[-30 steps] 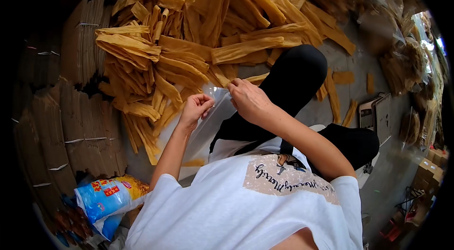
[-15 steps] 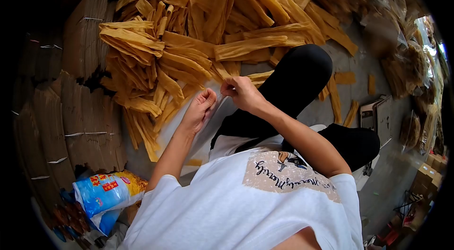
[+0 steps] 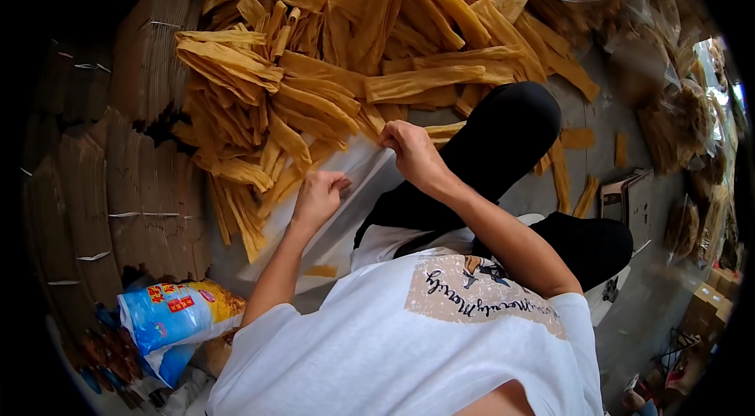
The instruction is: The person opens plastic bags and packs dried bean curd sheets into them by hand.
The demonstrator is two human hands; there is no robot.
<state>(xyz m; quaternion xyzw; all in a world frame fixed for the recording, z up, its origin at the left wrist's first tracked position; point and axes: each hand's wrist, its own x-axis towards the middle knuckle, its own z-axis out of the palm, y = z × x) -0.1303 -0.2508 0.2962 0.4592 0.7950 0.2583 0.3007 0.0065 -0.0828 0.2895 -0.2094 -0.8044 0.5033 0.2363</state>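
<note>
Two hands (image 3: 317, 200), one clear plastic (image 3: 361, 168), one blue bag (image 3: 167, 317).
Two short strips (image 3: 577, 138) and at least two longer ones (image 3: 560, 177) lie at the right, one small strip (image 3: 321, 270) near the left forearm (image 3: 281, 263) (the pile's (image 3: 377, 27) strips overlap too much to count).

Left arm (image 3: 277, 268): reaching forward, bent at elbow | left hand (image 3: 317, 200): fingers curled, thumb and forefinger pinched together, turned inward | right arm (image 3: 503, 231): angled forward and across toward the left | right hand (image 3: 413, 150): farther forward, back facing up, fingertips drawn into a pinch | hands: near, apart
</note>
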